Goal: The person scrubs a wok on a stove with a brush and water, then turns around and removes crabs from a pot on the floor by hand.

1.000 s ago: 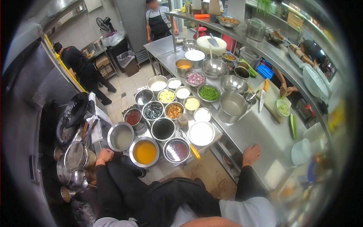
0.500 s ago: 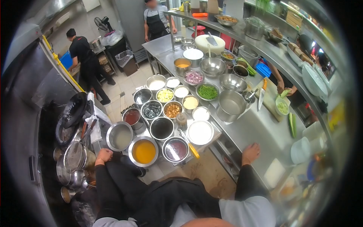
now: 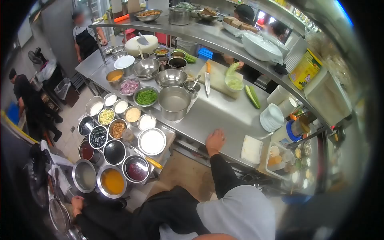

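Observation:
My right hand (image 3: 216,140) lies palm down on the front of the steel counter (image 3: 236,124), fingers stretched out and holding nothing. Low at the left, my left hand (image 3: 77,203) is curled closed; whatever it may grip is hidden. Near it are a round wire strainer (image 3: 59,216), a pot of cloudy liquid (image 3: 85,176) and a pot of orange liquid (image 3: 112,182). A white square slab (image 3: 251,149) lies to the right of my right hand. Farther back, a knife with an orange handle (image 3: 207,80) rests beside the cutting board (image 3: 214,78).
Several filled pots crowd the low table, including a dark sauce (image 3: 114,152), with a yellow-handled tool (image 3: 148,158) at the edge. Green beans (image 3: 146,96) and stacked white bowls (image 3: 272,117) stand on the counter. Co-workers stand at the left (image 3: 34,96) and back (image 3: 85,38).
The view has swung to the right, so things sit farther left and more of the right-hand shelves shows. My right hand still rests on the counter; my left stays low and curled.

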Demonstrator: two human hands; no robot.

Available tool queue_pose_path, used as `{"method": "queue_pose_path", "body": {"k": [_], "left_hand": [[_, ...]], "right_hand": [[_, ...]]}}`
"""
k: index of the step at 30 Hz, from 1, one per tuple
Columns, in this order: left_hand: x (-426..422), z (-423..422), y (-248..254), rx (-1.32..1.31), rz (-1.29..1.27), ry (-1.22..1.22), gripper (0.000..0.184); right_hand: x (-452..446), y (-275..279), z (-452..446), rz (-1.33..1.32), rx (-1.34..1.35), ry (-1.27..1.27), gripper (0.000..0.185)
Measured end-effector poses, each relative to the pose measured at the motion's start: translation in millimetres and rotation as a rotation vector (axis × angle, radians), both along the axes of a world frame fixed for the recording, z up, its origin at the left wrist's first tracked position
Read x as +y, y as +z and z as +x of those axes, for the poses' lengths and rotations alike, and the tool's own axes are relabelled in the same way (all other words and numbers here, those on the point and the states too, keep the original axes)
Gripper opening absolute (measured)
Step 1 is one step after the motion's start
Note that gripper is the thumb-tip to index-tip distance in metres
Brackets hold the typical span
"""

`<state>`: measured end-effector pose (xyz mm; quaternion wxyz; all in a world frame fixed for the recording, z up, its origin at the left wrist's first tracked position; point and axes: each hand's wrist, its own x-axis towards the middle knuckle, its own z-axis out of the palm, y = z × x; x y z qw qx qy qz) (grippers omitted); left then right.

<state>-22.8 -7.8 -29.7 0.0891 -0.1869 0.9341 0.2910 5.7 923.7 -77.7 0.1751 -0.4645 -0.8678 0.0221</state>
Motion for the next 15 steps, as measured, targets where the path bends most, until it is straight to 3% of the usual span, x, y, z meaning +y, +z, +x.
{"method": "queue_pose_path", "body": {"k": [1, 5, 7, 13, 15], "left_hand": [[-0.6, 1.5, 3.8, 0.038, -0.106, -0.065, 0.019], [16.5, 2.7, 23.0, 0.027, -0.075, 0.002, 0.021], [17.4, 1.3, 24.7, 0.066, -0.190, -0.034, 0.021], [5.7, -4.8, 8.8, 0.078, -0.184, 0.016, 0.017], [21.9, -0.9, 24.3, 0.070, -0.175, 0.015, 0.015]], "right_hand": [[-0.1, 0.1, 0.6, 0.007, 0.000, -0.003, 0.047], [1.1, 1.7, 0.7, -0.036, 0.016, 0.010, 0.046], [0.3, 1.9, 1.2, -0.047, 0.041, 0.013, 0.046], [2.4, -2.7, 1.6, -0.059, 0.094, 0.035, 0.045], [2.4, -4.2, 3.1, -0.087, 0.067, 0.034, 0.046]]}}
